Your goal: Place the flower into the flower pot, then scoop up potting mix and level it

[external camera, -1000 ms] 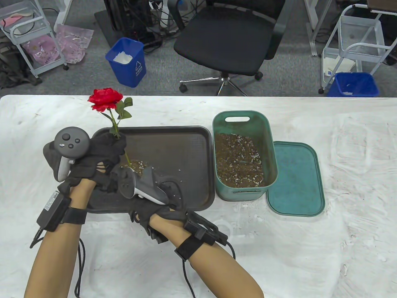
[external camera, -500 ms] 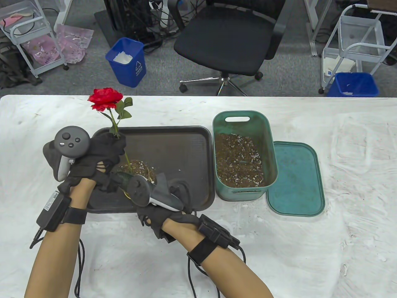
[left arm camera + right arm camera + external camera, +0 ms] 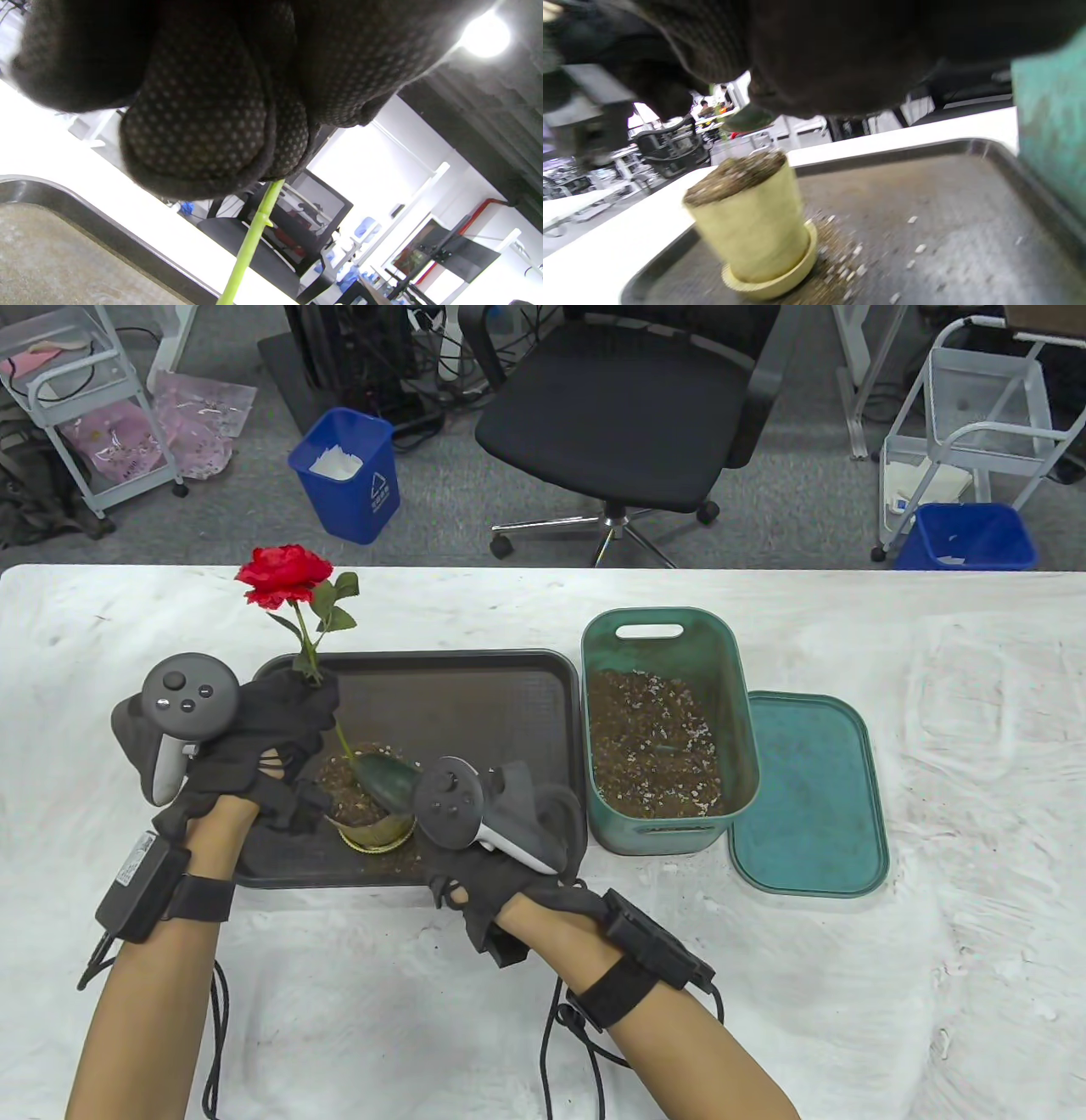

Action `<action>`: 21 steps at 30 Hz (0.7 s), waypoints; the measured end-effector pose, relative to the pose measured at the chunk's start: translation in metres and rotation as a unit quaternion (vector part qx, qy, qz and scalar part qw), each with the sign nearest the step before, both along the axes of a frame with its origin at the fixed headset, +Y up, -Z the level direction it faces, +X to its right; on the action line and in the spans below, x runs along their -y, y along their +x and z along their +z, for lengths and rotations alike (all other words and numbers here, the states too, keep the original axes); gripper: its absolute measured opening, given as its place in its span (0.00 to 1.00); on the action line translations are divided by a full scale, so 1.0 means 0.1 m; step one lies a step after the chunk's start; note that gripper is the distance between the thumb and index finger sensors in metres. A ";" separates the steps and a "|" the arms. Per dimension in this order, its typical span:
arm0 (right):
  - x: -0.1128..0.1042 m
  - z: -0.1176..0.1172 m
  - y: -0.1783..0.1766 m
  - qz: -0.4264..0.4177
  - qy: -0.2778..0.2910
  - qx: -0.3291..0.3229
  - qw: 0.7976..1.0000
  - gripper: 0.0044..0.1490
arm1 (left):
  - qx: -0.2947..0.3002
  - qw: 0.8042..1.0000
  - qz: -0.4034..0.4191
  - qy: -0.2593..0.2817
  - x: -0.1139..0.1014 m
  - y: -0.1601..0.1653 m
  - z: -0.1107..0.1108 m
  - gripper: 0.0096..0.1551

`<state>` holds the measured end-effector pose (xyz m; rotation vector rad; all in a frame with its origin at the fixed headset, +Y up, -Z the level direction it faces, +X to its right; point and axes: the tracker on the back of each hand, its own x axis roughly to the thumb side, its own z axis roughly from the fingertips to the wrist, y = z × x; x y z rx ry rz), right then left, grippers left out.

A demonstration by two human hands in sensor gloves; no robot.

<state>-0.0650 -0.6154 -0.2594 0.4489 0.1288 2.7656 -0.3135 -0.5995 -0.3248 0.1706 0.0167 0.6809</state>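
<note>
Left hand: the left hand (image 3: 271, 729) has its gloved fingers (image 3: 199, 127) curled round the green stem, well above the soil line. My guess is it is propping the rose upright while the mix around it is loose.
Flower: the red rose (image 3: 284, 575) rises over the far left corner of the tray, leaning a little away from the person. Its stem (image 3: 250, 241) runs down through the fist into the pot, so the flower is already planted.
Flower pot: the small yellow pot (image 3: 755, 224) stands on its matching saucer at the near left of the dark tray (image 3: 475, 687). It is heaped with potting mix to the rim, and crumbs lie scattered on the tray around its base.
Right hand: the right hand (image 3: 517, 848) holds a dark green scoop (image 3: 386, 780) whose blade sits over the pot's mouth. The fingers are hidden under the tracker, but the scoop's handle runs into the hand, so I take it to be clasped.
Likely step: topping up or levelling, judging by the blade resting on the full pot.
Supply: the green bin (image 3: 670, 729) of potting mix sits just right of the tray, close for short scooping trips. Its lid (image 3: 810, 797) lies flat beside it on the white table (image 3: 933, 984).
Risk: the mounded mix could spill over the rim.
</note>
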 end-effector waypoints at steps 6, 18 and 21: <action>0.09 -0.31 -0.22 0.035 0.031 -0.068 0.997 0.34 | 0.037 0.999 -0.014 0.009 -0.07 0.06 0.13 0.22; 0.20 -0.60 -0.38 0.084 -0.129 -0.087 0.984 0.31 | 0.045 0.999 -0.009 0.001 -0.09 -0.02 0.21 0.21; 0.19 -0.55 -0.47 0.122 -0.122 -0.082 0.982 0.31 | 0.041 0.999 -0.005 0.004 -0.08 -0.03 0.24 0.21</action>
